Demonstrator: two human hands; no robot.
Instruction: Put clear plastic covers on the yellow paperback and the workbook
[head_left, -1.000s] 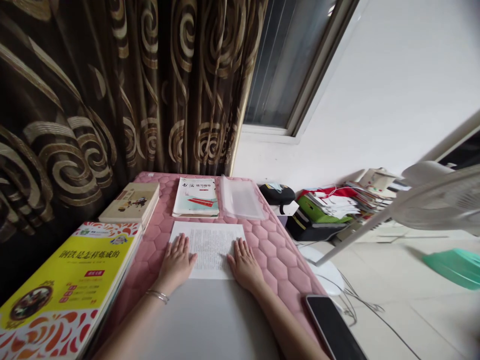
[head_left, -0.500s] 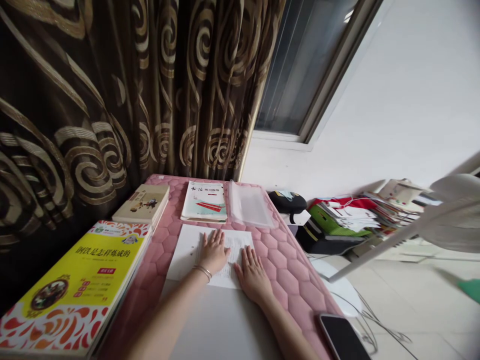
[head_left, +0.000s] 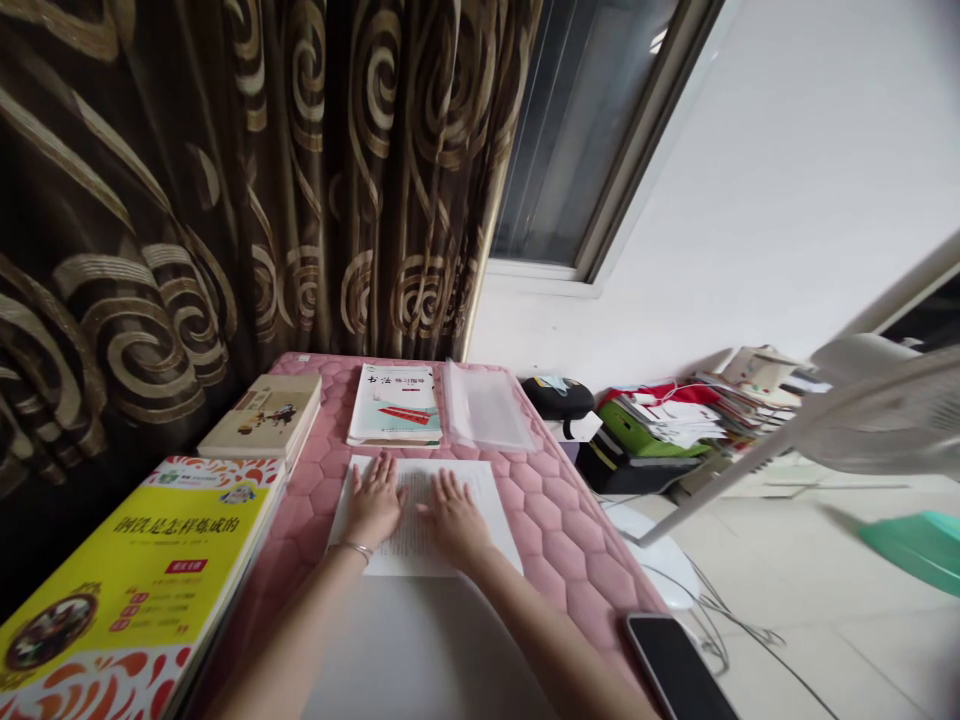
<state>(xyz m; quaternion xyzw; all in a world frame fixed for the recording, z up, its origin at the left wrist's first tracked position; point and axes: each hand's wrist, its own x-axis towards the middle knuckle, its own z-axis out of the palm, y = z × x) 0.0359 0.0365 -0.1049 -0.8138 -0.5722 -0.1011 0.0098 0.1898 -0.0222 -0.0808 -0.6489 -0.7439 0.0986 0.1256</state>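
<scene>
A white printed sheet of paper [head_left: 480, 500] lies flat on the pink quilted cover [head_left: 547, 540]. My left hand [head_left: 373, 503], with a silver bracelet at the wrist, rests palm down on the sheet's left part, fingers stretched out. On its middle to right part lies my right hand [head_left: 455, 515], also flat with fingers spread. Lines of print show between the two hands; the rest of the text is partly covered. Nearer to me, a plain grey surface [head_left: 420, 650] reaches from the sheet's lower edge down between my forearms.
Left are a yellow book stack [head_left: 150, 560] and a beige book [head_left: 262, 415]. Beyond the sheet lie a booklet [head_left: 395, 405] and a clear plastic sleeve [head_left: 491, 405]. A phone [head_left: 679, 665] lies at the right edge, near a white fan [head_left: 862, 410] on the floor.
My left hand slid right over the sheet and then back to its left part. My right hand has moved inward from the right edge to the print. The view swung right and back.
</scene>
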